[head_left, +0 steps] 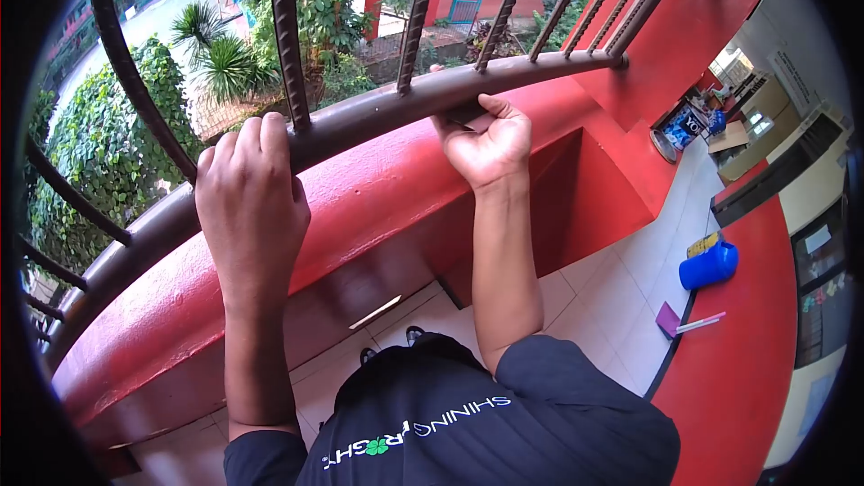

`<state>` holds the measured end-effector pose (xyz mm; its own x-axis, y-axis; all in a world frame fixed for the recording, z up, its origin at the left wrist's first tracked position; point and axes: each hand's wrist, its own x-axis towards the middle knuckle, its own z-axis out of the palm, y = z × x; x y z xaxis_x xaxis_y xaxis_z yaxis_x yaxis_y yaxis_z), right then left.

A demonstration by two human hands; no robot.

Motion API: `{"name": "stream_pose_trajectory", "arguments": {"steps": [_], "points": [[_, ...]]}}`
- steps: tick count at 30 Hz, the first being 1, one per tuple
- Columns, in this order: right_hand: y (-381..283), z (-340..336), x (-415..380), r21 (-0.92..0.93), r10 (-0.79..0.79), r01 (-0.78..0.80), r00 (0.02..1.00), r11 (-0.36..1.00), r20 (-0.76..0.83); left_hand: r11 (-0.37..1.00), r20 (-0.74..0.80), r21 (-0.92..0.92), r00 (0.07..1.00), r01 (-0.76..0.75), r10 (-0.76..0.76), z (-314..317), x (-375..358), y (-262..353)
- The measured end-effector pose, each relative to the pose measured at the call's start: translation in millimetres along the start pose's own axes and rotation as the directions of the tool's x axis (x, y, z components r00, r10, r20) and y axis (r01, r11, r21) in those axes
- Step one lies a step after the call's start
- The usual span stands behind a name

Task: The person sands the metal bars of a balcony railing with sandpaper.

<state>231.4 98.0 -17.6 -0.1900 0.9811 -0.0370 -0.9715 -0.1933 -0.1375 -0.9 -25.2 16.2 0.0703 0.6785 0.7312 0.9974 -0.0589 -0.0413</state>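
A brown metal railing (369, 113) with twisted vertical bars runs across the view above a red ledge. My left hand (247, 175) is closed over its bottom rail, knuckles up, between two bars. Farther along, my right hand (493, 146) reaches up from below with the palm turned toward me. Its fingers go behind the rail and are mostly hidden. Between thumb and fingers is a small dark flat piece (466, 112), pressed against the rail's underside; its kind cannot be made out.
Below the railing is a glossy red wall ledge (360, 189). At right, a blue container (709, 265), a dustpan (668, 319) and cardboard boxes (760, 117) stand along the tiled corridor (621, 288). Plants (229, 67) grow outside.
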Motion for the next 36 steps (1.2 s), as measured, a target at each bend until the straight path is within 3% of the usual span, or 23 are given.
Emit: {"name": "stream_pose_trajectory", "arguments": {"steps": [1, 2, 5, 7, 10, 12, 13, 14, 16, 17, 19, 20, 21, 22, 24, 25, 26, 28, 29, 30, 32, 34, 36], "points": [[-20, -7, 9, -0.027, -0.130, 0.128, 0.987, 0.991, -0.100, 1.000, -0.027, 0.001, 1.000, -0.002, 0.002, 1, 0, 1], [-50, -16, 19, 0.011, -0.076, 0.076, 0.996, 0.997, -0.043, 1.000, -0.012, 0.006, 1.000, 0.001, -0.001, 2, 0, 3], [-80, -15, 32, -0.010, -0.263, 0.263, 0.962, 0.965, -0.069, 0.996, 0.012, 0.067, 0.998, 0.054, -0.055, 3, 4, 10], [-53, -7, 15, -0.009, -0.140, 0.140, 0.990, 0.990, -0.009, 0.995, 0.038, 0.081, 0.997, 0.060, -0.063, -2, 6, 12], [-36, -4, -9, -0.060, 0.135, -0.142, 0.985, 0.988, -0.104, 0.994, 0.052, 0.094, 0.997, 0.053, -0.058, 2, 5, 12], [-107, -31, 46, 0.030, -0.081, 0.085, 0.991, 0.996, -0.111, 0.992, 0.012, 0.122, 0.999, 0.044, -0.045, 4, 5, 15], [-120, -15, 42, -0.004, -0.044, 0.044, 0.998, 0.999, -0.048, 0.985, 0.099, 0.150, 0.990, 0.084, -0.100, 2, 5, 15], [-105, -15, 41, -0.099, -0.206, 0.198, 0.975, 0.975, -0.086, 0.981, 0.095, 0.164, 0.989, 0.099, -0.116, 3, 4, 15], [-46, -9, 19, -0.014, -0.155, 0.158, 0.948, 0.987, -0.278, 0.981, 0.085, 0.161, 0.989, 0.105, -0.120, 4, 3, 15], [-47, -17, 23, -0.013, -0.138, 0.140, 0.949, 0.990, -0.282, 0.978, 0.091, 0.174, 0.987, 0.114, -0.131, 4, 1, 15], [-57, -42, 32, 0.109, 0.073, -0.068, 0.997, 0.992, -0.038, 0.988, 0.021, 0.153, 0.999, 0.025, -0.028, -1, -2, 12], [-65, -48, 38, 0.149, 0.164, -0.178, 0.981, 0.973, 0.099, 0.998, 0.006, 0.058, 1.000, 0.025, -0.025, -7, -6, 14], [-81, -30, 43, 0.093, -0.085, 0.089, 0.995, 0.992, -0.043, 0.999, -0.017, -0.024, 0.999, 0.030, -0.030, -19, -12, 13], [-95, -25, 50, 0.097, -0.072, 0.071, 0.997, 0.993, 0.002, 0.993, -0.040, -0.112, 0.999, 0.031, -0.036, -29, -20, 11], [-66, -28, 49, 0.202, -0.013, -0.015, 0.991, 0.979, 0.134, 0.994, -0.194, -0.078, 0.977, 0.073, -0.087, -39, -41, -5], [-30, -28, 35, 0.209, 0.218, -0.254, 0.959, 0.944, 0.179, 0.991, -0.289, -0.006, 0.949, 0.132, -0.128, -41, -48, -19], [-8, -47, 26, 0.061, 0.326, -0.341, 0.929, 0.938, 0.177, 0.978, -0.378, 0.060, 0.912, 0.197, -0.161, -42, -58, -36], [-8, -12, 2, 0.009, 0.285, -0.285, 0.959, 0.959, -0.014, 0.937, -0.449, 0.092, 0.854, 0.336, -0.262, -49, -74, -73], [-25, -21, 19, 0.110, 0.233, -0.240, 0.969, 0.964, 0.077, 0.937, -0.442, 0.091, 0.857, 0.337, -0.265, -55, -79, -89], [-46, -30, 38, 0.165, 0.126, -0.122, 0.992, 0.979, -0.013, 0.925, -0.392, 0.112, 0.872, 0.363, -0.294, -62, -84, -103], [-44, -25, 45, 0.202, 0.052, -0.047, 0.999, 0.978, -0.017, 0.945, -0.347, 0.104, 0.902, 0.311, -0.258, -68, -83, -115], [19, -17, 17, 0.164, 0.237, -0.280, 0.941, 0.946, 0.240, 0.959, -0.184, 0.065, 0.948, 0.274, -0.259, -69, -84, -131], [13, -9, 12, 0.171, 0.193, -0.225, 0.964, 0.959, 0.184, 0.926, -0.084, 0.248, 0.958, 0.286, -0.273, -66, -87, -138]]}}
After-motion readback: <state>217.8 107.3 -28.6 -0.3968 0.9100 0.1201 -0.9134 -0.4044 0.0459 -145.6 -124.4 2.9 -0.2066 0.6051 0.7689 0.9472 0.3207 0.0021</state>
